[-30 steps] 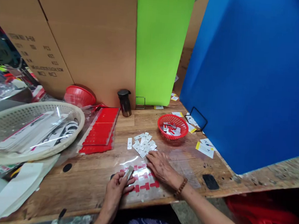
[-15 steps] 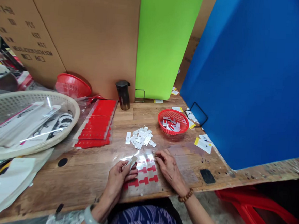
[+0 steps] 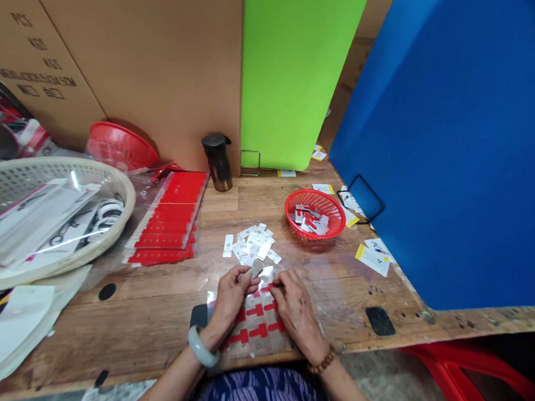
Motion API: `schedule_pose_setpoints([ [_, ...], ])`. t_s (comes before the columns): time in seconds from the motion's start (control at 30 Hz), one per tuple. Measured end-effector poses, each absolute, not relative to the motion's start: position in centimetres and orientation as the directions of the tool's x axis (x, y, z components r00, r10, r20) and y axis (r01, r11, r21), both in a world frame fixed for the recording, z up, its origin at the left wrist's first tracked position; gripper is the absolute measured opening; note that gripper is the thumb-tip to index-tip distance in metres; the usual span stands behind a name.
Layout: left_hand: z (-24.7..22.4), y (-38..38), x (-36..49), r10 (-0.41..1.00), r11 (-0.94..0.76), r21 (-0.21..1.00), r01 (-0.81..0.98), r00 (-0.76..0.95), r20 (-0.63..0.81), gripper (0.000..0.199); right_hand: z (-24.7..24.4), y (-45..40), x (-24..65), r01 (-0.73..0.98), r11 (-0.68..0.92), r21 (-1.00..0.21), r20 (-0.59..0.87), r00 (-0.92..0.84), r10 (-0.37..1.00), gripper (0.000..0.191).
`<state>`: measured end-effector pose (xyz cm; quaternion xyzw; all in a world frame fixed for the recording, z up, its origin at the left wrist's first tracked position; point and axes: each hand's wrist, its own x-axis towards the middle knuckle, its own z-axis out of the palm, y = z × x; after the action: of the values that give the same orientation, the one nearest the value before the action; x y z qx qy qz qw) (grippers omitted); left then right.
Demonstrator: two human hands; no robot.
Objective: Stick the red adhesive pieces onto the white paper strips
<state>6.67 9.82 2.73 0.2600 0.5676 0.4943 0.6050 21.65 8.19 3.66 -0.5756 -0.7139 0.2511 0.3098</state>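
Note:
My left hand (image 3: 229,302) grips a small pale rectangular card (image 3: 256,269) between thumb and fingers. Under both hands lies a clear plastic sheet bearing rows of red T-shaped stickers (image 3: 258,331). My right hand (image 3: 297,309) is closed in a pinch at a red sticker (image 3: 267,288) near the top of the sheet; its fingertips partly hide it. Just beyond the hands, a loose pile of small white cards (image 3: 252,239), each with a round mark, lies on the wooden table. A red basket (image 3: 316,195) behind them holds white cards with red pieces on them.
Stacked red sticker sheets (image 3: 170,212) lie on the left, beside a large cream basket (image 3: 129,206) of packed goods. A dark flask (image 3: 218,163) stands at the back. Green (image 3: 290,74) and blue (image 3: 454,146) panels rise behind and right. Yellow-edged cards (image 3: 373,258) lie near the blue panel.
My left hand has moved up and right with the card, closer to my right hand. My right fingers have come down onto the sheet's upper stickers. The view has shifted slightly.

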Motion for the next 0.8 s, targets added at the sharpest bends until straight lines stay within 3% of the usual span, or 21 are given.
schedule_pose_setpoints([
  [0.1, 2.6, 10.3, 6.4, 0.886, 0.397, 0.866, -0.303, -0.120, -0.448, 0.025, 3.3, 7.6, 21.4, 0.618, 0.253, -0.744, 0.218, -0.134, 0.967, 0.019],
  [0.57, 2.8, 10.5, 6.0, 0.892, 0.403, 0.874, -0.272, -0.096, -0.442, 0.023, 3.2, 8.7, 20.9, 0.633, 0.139, -0.762, 0.106, -0.091, 0.990, 0.015],
  [0.7, 2.9, 10.5, 6.0, 0.891, 0.402, 0.874, -0.274, -0.104, -0.442, 0.025, 2.6, 8.7, 21.1, 0.599, 0.147, -0.787, 0.122, -0.081, 0.989, 0.030],
  [0.8, 3.0, 10.5, 6.0, 0.898, 0.384, 0.885, -0.265, -0.116, -0.424, 0.026, 2.3, 8.6, 21.3, 0.593, 0.150, -0.791, 0.121, -0.090, 0.989, 0.017],
])
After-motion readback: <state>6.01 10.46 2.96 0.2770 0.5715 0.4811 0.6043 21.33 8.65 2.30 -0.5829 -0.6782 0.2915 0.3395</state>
